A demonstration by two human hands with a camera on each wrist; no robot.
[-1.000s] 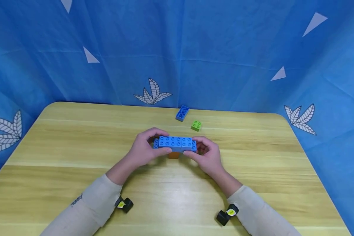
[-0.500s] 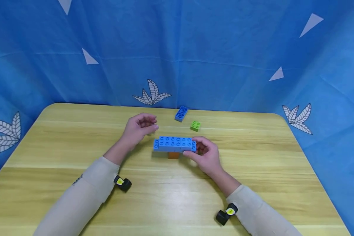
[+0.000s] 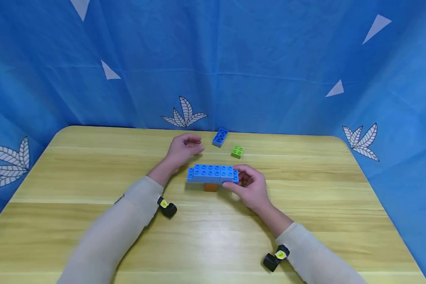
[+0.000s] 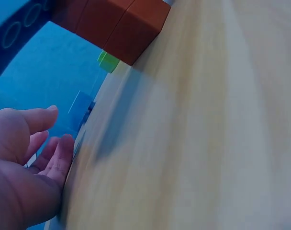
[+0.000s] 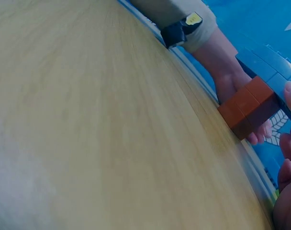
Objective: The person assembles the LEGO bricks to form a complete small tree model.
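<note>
A long blue top of toy building bricks (image 3: 213,173) rests on a narrow orange-brown brick column (image 3: 210,187), standing on the table. In the right wrist view the column (image 5: 248,106) shows stacked bricks. My right hand (image 3: 251,190) pinches the right end of the blue top between thumb and fingers. Beyond the structure's left side, my left hand (image 3: 182,150) is low over the table, holding nothing, its fingers loosely bent. In the left wrist view, the left hand (image 4: 26,182) points towards a loose blue brick (image 4: 80,110), apart from it.
At the table's back edge lies that loose blue brick (image 3: 220,137), its hollow underside up. A small green brick (image 3: 237,152) sits studs up just to its right. A blue patterned cloth (image 3: 269,71) hangs behind the wooden table (image 3: 326,189).
My left hand has let go of the blue top's left end, moved back past it, then shifted right towards the loose blue brick. My right hand keeps its grip in place.
</note>
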